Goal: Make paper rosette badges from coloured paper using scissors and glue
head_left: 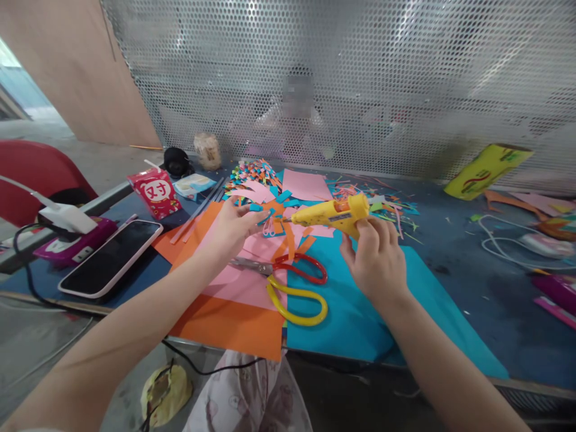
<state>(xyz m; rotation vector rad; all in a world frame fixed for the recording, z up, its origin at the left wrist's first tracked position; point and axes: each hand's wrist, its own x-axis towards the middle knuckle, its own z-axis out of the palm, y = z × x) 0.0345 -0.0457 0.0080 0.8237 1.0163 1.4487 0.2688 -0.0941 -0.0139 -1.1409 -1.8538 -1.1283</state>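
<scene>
My right hand [378, 255] is wrapped round a yellow glue gun [326, 215], whose nozzle points left. Close to the nozzle tip, the fingertips of my left hand [229, 234] pinch a small blue paper piece [265, 217]. A bit of looped pink paper [269, 227] shows just under those fingertips; whether it is joined to the blue piece I cannot tell. Below my hands lie scissors [299, 306] with one red and one yellow handle. They rest across pink paper [225, 279], orange paper [229, 324] and blue paper [342, 306].
A phone [110, 258], purple power strip [76, 240] and red drink carton [155, 192] stand at left. Cut paper bits [254, 174] and a pink sheet [306, 185] lie at the back, before a perforated metal panel [360, 78]. A yellow tube [486, 171] lies at right.
</scene>
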